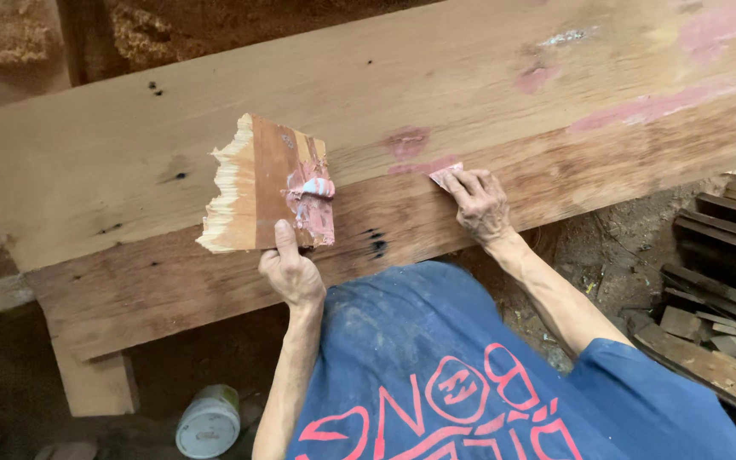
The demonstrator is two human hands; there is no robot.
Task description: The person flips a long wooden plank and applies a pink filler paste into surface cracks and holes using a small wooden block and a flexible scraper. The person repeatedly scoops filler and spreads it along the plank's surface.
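- The left hand [290, 271], at centre frame, is clamped on the lower edge of a broken board scrap [261, 183], thumb up its face; the other fingers are hidden behind the wood.
- The scrap has 1 splintered, jagged left edge and carries a lump of pink filler [313, 204] on its right side.
- The right hand [480, 204], right of centre, presses a small flat scraper [445, 175] against the large plank [436, 111]; fingers are closed together on it, and most of the tool is covered.
- Pink patches [406, 140] mark the plank near the scraper and toward the upper right.
- The plank runs out of frame at the right.
- A round white tub [208, 422] sits at the bottom left, its lettering too blurred to make out.
- Stacked wood offcuts [717, 281] lie at the right edge, cut off.
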